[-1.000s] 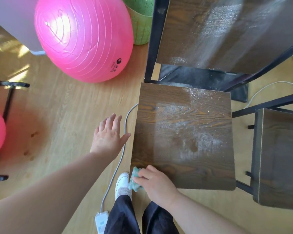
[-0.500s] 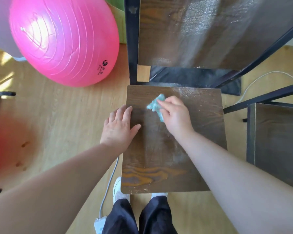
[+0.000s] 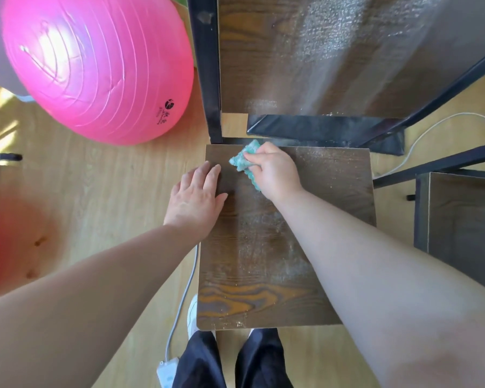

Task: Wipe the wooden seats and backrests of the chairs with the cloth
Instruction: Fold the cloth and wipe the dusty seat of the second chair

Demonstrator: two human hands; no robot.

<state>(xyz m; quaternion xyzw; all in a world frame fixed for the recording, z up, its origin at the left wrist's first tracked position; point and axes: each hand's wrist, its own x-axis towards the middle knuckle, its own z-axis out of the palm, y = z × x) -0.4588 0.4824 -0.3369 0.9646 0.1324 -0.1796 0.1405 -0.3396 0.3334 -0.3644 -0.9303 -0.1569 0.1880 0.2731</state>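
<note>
A pale wooden floor (image 3: 95, 205) fills the view from above. On it at the upper left sits a large pink exercise ball (image 3: 95, 65), close beside the black metal frame (image 3: 206, 65) of a chair. The chair's dark wooden backrest (image 3: 319, 51) rises at the top, streaked with pale dusty patches. Below it lies the dark wooden seat (image 3: 263, 261), speckled with light dust across its middle and right side. A second chair (image 3: 465, 225) of the same dark wood stands just beside it at the right edge.

Both bare forearms reach in from the bottom. The left hand (image 3: 196, 197) lies flat on the seat's left edge, fingers straight and together, thumb spread out, its grip open and holding nothing. The right hand (image 3: 275, 172) is at the far left corner of the seat, near the backrest, its grip closed around a small turquoise cloth (image 3: 242, 161) that it presses to the wood. The cloth sticks out past the fingers towards the frame post, and the two hands are near each other but apart.

Black trousers (image 3: 202, 359) and a white shoe (image 3: 192, 315) show below the seat's near edge. A grey cable (image 3: 185, 292) runs along the floor beside the seat down to a white power strip (image 3: 167, 372), and a white cable (image 3: 420, 135) curves across the floor at the right.
</note>
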